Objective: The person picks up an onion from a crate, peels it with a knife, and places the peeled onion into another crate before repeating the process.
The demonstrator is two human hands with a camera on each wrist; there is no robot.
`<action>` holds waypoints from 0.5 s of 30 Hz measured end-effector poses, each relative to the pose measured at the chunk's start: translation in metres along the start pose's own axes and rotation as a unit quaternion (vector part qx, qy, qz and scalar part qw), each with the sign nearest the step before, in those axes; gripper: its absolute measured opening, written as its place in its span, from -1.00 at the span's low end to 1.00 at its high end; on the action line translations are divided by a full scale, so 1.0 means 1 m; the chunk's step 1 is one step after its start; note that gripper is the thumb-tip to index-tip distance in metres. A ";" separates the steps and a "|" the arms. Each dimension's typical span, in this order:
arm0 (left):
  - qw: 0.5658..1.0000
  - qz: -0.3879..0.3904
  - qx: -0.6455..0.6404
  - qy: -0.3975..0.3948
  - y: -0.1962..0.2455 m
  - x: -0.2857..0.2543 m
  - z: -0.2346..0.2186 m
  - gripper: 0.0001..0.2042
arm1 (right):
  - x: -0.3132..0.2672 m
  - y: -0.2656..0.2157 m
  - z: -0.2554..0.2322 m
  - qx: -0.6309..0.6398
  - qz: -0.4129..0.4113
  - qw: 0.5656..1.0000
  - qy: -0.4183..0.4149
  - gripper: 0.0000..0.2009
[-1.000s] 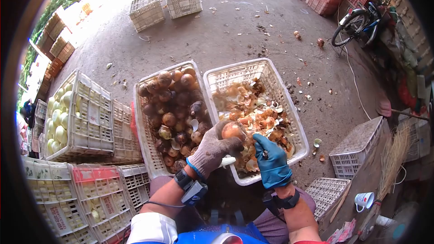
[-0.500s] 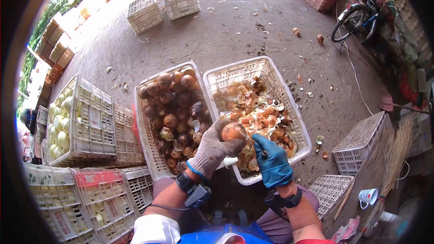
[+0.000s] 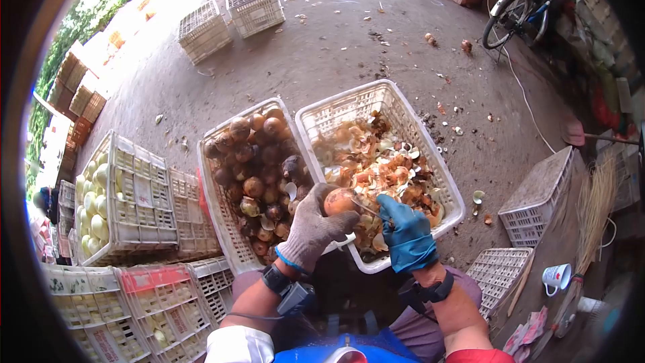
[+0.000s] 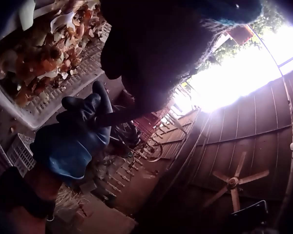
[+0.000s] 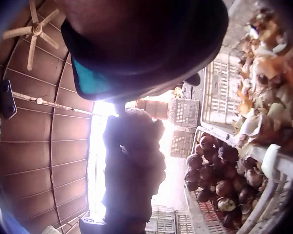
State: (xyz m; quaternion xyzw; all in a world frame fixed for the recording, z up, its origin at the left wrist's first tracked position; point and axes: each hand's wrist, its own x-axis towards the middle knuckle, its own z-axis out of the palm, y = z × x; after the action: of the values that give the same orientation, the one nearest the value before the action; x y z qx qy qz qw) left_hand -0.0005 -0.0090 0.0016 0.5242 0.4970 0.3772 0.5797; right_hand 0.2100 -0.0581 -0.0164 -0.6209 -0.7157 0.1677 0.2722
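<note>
In the head view my left hand (image 3: 312,228), in a grey knit glove, grips a brown onion (image 3: 340,202) above the near edges of two baskets. Close on its right, my right hand (image 3: 407,234), in a blue rubber glove, is curled round a small thin tool (image 3: 368,208) that points at the onion; its handle is mostly hidden. Dark brown onions (image 3: 253,187) fill the left basket (image 3: 208,212); loose peels (image 3: 396,175) lie in the right basket (image 3: 451,191). The left wrist view shows the blue-gloved right hand (image 4: 75,134); the left hand (image 4: 151,48) is dark there.
Crates of pale peeled onions (image 3: 142,195) stand at the left. At the right are a grey crate (image 3: 537,195), a white mug (image 3: 557,277) and a straw broom (image 3: 596,212). Farther off, crates (image 3: 255,5) and a bicycle (image 3: 514,17) stand on the floor (image 3: 322,47).
The head view has shifted slightly. Both hands remain close together around the onion, and the thin tool now shows between the right hand and the onion.
</note>
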 end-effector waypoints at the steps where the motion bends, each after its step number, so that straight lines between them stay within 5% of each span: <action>1: 0.994 0.075 0.076 0.018 -0.004 0.001 0.000 -0.56 | 0.000 0.000 -0.001 -0.009 -0.004 1.000 -0.001 -0.49; 4: 0.986 -0.122 -0.109 -0.034 0.016 -0.006 -0.002 -0.58 | 0.001 0.003 0.002 -0.016 -0.021 1.000 0.006 -0.49; 7: 0.958 -0.122 -0.246 -0.083 0.005 -0.007 -0.007 -0.59 | 0.003 0.005 0.002 -0.024 -0.037 0.999 0.009 -0.48; 10: 0.999 -0.014 -0.017 -0.034 0.014 -0.011 -0.002 -0.61 | 0.002 0.007 0.001 -0.050 -0.036 0.998 0.005 -0.47; 13: 0.997 -0.057 -0.012 -0.041 0.011 -0.010 -0.003 -0.57 | 0.003 0.010 0.003 -0.081 -0.066 0.994 0.026 -0.53; 15: 0.982 -0.125 -0.119 -0.077 0.010 -0.010 -0.007 -0.57 | 0.001 0.010 0.005 -0.060 -0.067 0.996 0.028 -0.56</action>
State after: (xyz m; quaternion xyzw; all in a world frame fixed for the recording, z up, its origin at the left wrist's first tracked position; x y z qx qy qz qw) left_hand -0.0090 -0.0154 0.0133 0.4122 0.4641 0.3172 0.7170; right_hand 0.2146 -0.0545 -0.0262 -0.5908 -0.7569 0.0886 0.2651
